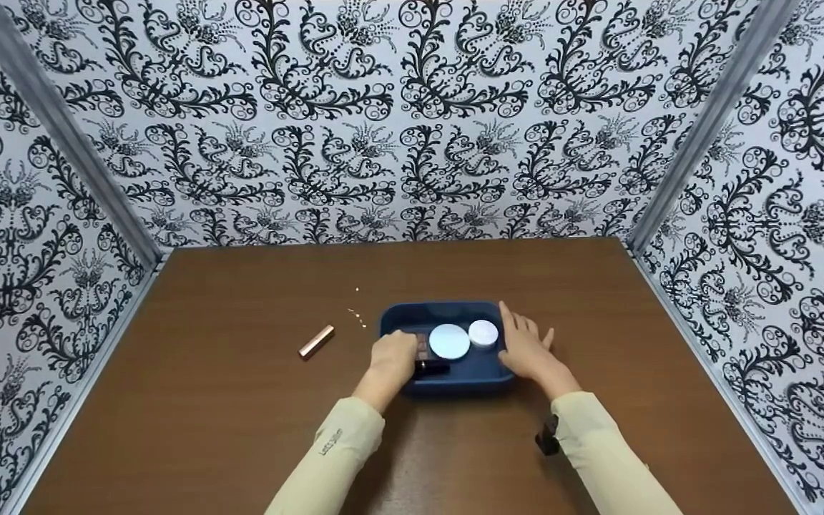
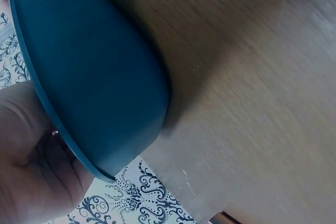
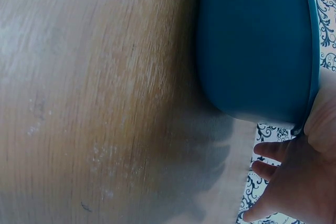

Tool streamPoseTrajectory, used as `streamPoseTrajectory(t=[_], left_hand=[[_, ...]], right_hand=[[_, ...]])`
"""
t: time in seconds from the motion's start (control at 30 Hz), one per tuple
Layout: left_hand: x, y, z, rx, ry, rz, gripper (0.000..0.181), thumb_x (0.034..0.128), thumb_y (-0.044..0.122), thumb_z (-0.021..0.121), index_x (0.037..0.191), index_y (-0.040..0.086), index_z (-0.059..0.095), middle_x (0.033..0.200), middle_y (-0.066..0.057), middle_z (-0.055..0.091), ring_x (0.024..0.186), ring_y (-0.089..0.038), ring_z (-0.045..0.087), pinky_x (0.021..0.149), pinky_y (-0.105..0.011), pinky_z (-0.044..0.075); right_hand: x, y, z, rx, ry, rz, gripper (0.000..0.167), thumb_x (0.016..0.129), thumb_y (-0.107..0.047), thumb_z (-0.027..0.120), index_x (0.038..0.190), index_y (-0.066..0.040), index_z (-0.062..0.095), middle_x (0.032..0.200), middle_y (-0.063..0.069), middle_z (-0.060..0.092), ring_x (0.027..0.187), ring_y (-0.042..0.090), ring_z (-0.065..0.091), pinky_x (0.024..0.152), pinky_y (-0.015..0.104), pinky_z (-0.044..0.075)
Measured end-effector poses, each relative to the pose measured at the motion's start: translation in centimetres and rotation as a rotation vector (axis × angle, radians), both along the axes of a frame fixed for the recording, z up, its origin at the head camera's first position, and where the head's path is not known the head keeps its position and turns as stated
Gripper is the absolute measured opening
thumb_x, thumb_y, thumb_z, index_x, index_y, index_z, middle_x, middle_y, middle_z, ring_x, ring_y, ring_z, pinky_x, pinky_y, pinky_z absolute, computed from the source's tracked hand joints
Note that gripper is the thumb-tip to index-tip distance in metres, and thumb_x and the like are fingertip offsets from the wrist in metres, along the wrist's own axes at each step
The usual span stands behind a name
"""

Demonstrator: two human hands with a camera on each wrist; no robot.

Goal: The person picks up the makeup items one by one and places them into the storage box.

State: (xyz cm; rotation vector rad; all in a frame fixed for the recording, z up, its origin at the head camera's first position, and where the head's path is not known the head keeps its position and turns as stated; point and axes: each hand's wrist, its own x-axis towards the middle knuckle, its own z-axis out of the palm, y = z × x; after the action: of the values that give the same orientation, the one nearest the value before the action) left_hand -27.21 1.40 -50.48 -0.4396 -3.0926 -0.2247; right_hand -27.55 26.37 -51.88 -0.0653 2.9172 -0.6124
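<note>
A blue rectangular tray (image 1: 458, 387) sits on the brown table in the head view. It holds a pale round lid-like disc (image 1: 449, 341), a smaller white round jar (image 1: 483, 333), a brown palette (image 1: 423, 347) and a black tube (image 1: 432, 368). My left hand (image 1: 393, 356) grips the tray's left rim with curled fingers; in the left wrist view the rim partly hides that hand (image 2: 37, 166). On the opposite rim rests my right hand (image 1: 528, 350), its fingers spread. The right wrist view shows the palm (image 3: 310, 177) against the rim and straight fingers beyond it.
A rose-gold tube (image 1: 316, 342) lies on the table (image 1: 240, 400), left of the tray. Small bright specks (image 1: 356, 315) mark the surface between them. Patterned walls (image 1: 398, 143) close off the back and both sides.
</note>
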Motion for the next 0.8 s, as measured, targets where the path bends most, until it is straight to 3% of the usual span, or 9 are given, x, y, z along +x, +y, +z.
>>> streamPoseTrajectory(t=[0.47, 0.67, 0.8], left_hand=[[-0.13, 0.5, -0.16, -0.046, -0.038, 0.012, 0.011, 0.0852, 0.006, 0.071, 0.092, 0.011, 0.079, 0.101, -0.01, 0.076, 0.091, -0.03, 0.073, 0.072, -0.045, 0.061], [-0.08, 0.05, 0.14, -0.017, -0.06, -0.019, 0.015, 0.0836, 0.012, 0.073, 0.098, 0.011, 0.076, 0.106, -0.01, 0.072, 0.096, -0.031, 0.071, 0.076, -0.045, 0.061], [-0.31, -0.43, 0.76, 0.037, -0.022, -0.044, 0.021, 0.0853, 0.024, 0.075, 0.101, 0.011, 0.071, 0.104, -0.009, 0.068, 0.095, -0.029, 0.069, 0.077, -0.044, 0.06]], right_hand=[[-0.04, 0.06, -0.19, -0.005, 0.003, 0.006, 0.092, 0.091, -0.009, 0.059, 0.161, -0.015, 0.001, 0.162, 0.025, 0.022, 0.15, 0.049, 0.014, 0.11, 0.08, -0.004], [-0.08, -0.06, -0.19, -0.007, -0.004, 0.002, 0.091, 0.091, -0.009, 0.06, 0.161, -0.014, 0.002, 0.162, 0.025, 0.022, 0.15, 0.049, 0.014, 0.11, 0.08, -0.004], [-0.09, 0.03, 0.0, -0.01, 0.003, 0.004, 0.091, 0.091, -0.009, 0.059, 0.161, -0.014, 0.002, 0.161, 0.026, 0.023, 0.15, 0.049, 0.014, 0.11, 0.08, -0.004]])
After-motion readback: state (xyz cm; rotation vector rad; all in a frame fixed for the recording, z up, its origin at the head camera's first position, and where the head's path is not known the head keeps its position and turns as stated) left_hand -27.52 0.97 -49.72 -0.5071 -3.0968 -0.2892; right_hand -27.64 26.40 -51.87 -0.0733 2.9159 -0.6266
